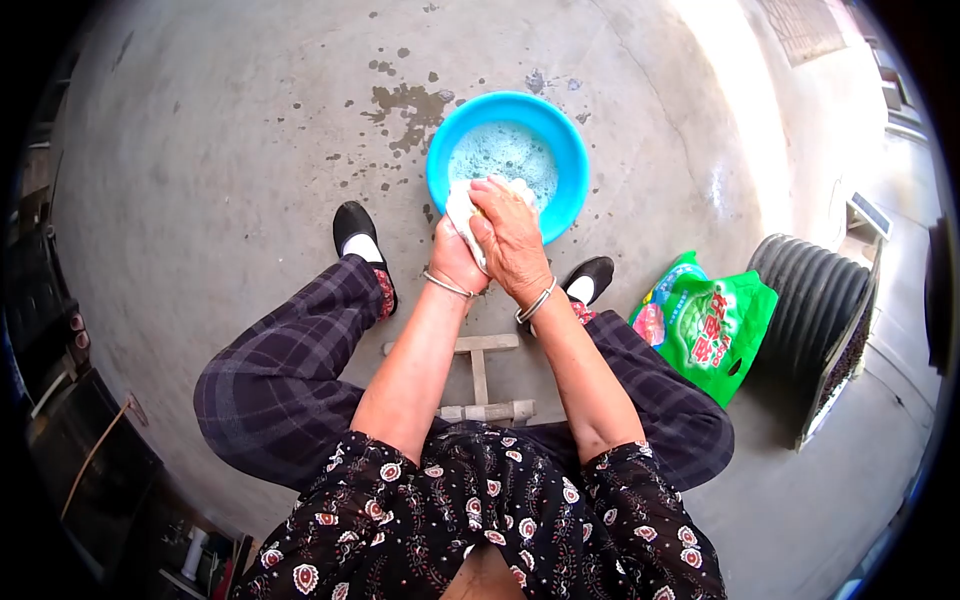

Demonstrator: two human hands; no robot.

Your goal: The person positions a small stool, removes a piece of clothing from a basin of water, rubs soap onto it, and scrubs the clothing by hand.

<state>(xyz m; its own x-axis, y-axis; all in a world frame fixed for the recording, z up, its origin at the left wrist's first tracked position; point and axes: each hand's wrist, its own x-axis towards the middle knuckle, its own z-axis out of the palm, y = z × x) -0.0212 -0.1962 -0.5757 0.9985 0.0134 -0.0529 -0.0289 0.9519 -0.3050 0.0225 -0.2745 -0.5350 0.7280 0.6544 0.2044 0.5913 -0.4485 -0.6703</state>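
We note our left hand [459, 260] and right hand [510, 235] — grip closed around white cloth [460, 207] — at the blue basin [572, 172].

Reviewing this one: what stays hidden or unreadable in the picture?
All in the head view:
White cloth: full shape, hidden by the hands.
Left hand: most fingers, hidden by the cloth and right hand.
Blue basin: bottom, hidden by suds.
Green bag: smallest print, too small.
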